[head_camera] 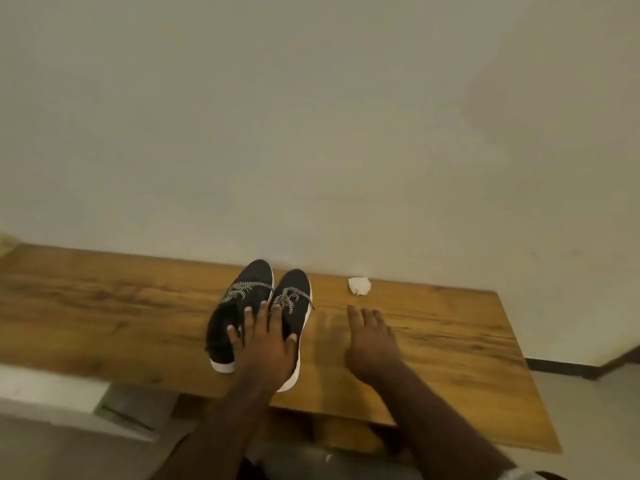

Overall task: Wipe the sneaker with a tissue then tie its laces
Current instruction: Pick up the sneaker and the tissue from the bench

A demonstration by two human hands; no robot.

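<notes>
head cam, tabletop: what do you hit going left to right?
left sneaker → right sneaker → right hand → tissue. The left hand lies spread across both sneakers, so it has no clear slot. All on the wooden table.

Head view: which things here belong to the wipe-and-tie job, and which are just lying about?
Job: pair of black knit sneakers with white soles, under the left hand; crumpled white tissue; right hand.
Lying about: wooden table; beige wall.
</notes>
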